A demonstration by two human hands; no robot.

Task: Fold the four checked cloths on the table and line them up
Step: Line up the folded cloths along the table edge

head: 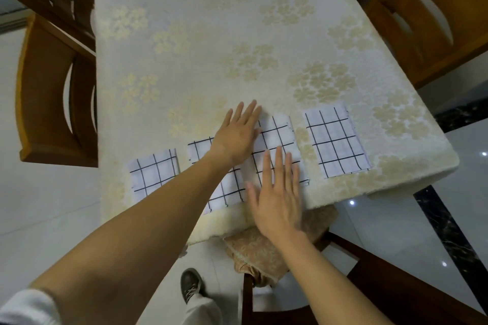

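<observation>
Head view has you looking down on four folded checked cloths set in a row along the near edge of the table (237, 34), which wears a cream covering with pale flower clusters. The first cloth (153, 171) lies furthest to your left, apart from the others. The second cloth (229, 192) is just beside it and partly hidden under your left forearm. The third cloth (277, 134) lies close against the second, and the fourth cloth (335, 140) sits alone near the table's right corner, across a narrow strip of covering. The row slants, each cloth further from you than the one on its left. Your left grip (237, 137) is released, fingers straight and flat, lying where the second and third cloths meet, its fingertips reaching past them onto the bare covering. Your right grip (277, 192) is released too, its straight fingers pressed on the near part of the third cloth and its palm over the table's edge. Wooden chairs (52, 100) stand at both sides, and a cushioned seat (264, 253) is tucked under the near edge.
</observation>
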